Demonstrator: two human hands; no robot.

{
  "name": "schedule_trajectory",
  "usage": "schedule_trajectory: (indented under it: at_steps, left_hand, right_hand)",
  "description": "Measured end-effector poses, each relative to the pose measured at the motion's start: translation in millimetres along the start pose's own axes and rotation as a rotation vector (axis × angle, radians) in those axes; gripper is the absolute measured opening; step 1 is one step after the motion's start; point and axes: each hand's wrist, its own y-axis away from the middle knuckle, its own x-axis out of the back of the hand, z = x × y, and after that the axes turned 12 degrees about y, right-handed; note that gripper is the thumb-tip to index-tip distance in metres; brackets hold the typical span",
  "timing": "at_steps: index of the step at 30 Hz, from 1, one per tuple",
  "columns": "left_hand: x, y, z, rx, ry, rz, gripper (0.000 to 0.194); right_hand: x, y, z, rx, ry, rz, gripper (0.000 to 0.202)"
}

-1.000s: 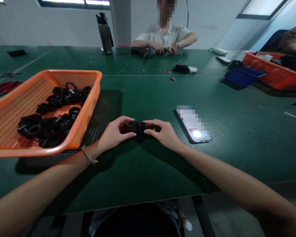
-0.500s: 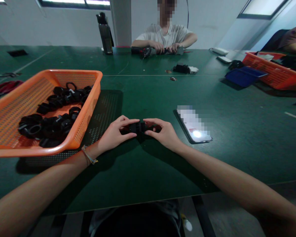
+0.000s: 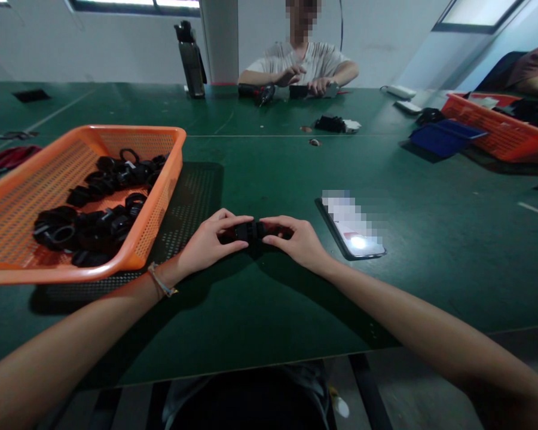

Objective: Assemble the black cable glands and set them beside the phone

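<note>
Between my two hands, low over the green table (image 3: 269,322), is a small black part (image 3: 250,231). My left hand (image 3: 210,239) grips its left end between thumb and fingers. On the other side, my right hand (image 3: 298,240) pinches its right end in the same way. The fingers partly cover the part, so its full shape is hidden. An orange basket (image 3: 164,206) on the left holds several black ring-like parts (image 3: 101,230). To the right of my right hand lies a phone (image 3: 352,230) with a lit screen.
Across the table sits a person (image 3: 298,65) with a power drill (image 3: 257,92) nearby. A dark bottle (image 3: 191,63) stands at the back. Black and white pieces (image 3: 336,124) lie mid-table. At the right are a blue tray (image 3: 446,137) and a red-orange basket (image 3: 502,134).
Both my hands and the black part have stayed nearly still. Across the table, the person's hand on the left of the view has lifted off the object there.
</note>
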Motion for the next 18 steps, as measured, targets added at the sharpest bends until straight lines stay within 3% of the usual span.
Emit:
schedule_trajectory:
  at_steps: [18]
  left_hand:
    - [0.0,0.0,2.8,0.006,-0.009,0.006,0.038]
  right_hand:
    - [1.4,-0.1,-1.1,-0.006,0.040,-0.026,0.028]
